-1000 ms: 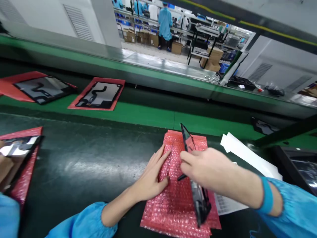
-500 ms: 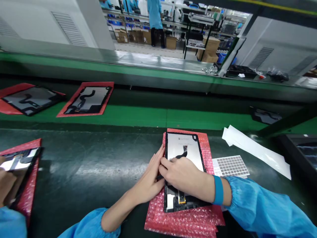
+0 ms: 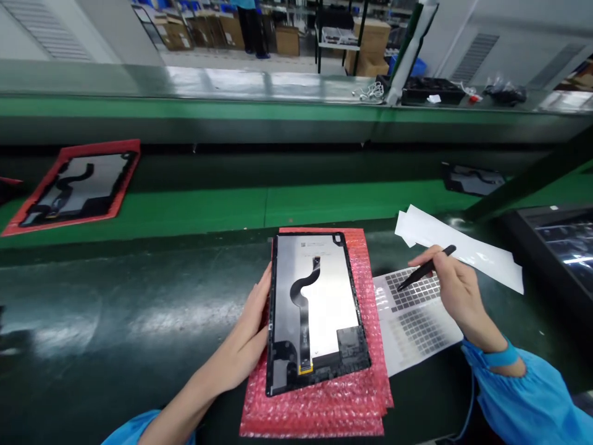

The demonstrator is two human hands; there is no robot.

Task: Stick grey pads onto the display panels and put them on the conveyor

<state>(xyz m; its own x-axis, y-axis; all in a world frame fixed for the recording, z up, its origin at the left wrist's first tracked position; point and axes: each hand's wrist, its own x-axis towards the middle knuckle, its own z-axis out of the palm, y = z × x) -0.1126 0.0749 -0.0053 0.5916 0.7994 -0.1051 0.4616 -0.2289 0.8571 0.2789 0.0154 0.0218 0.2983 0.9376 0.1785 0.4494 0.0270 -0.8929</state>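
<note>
A tablet screen panel (image 3: 331, 309) lies back side up, with a black flex cable (image 3: 303, 321) curving down its middle. Under it is a stack of red bubble-wrap sheets (image 3: 319, 414). My left hand (image 3: 245, 337) rests along the panel's left edge, fingers stretched out and thumb apart. At the right, my right hand (image 3: 456, 287) pinches black tweezers (image 3: 428, 267). Their tips reach the upper grid of small grey square stickers on a white sheet (image 3: 393, 355). This sheet lies just right of the bubble wrap.
White strips (image 3: 467, 247) lie beyond the sticker sheet, and a black tray-like box (image 3: 528, 247) stands at far right. On the green strip are another panel on red wrap (image 3: 88, 179) and a dark panel (image 3: 472, 179). A dark post (image 3: 532, 173) slants across the right.
My right hand has moved off the panel to the sticker sheet, where the tweezers now show. My left hand stays at the panel's edge. The view has shifted right and down.
</note>
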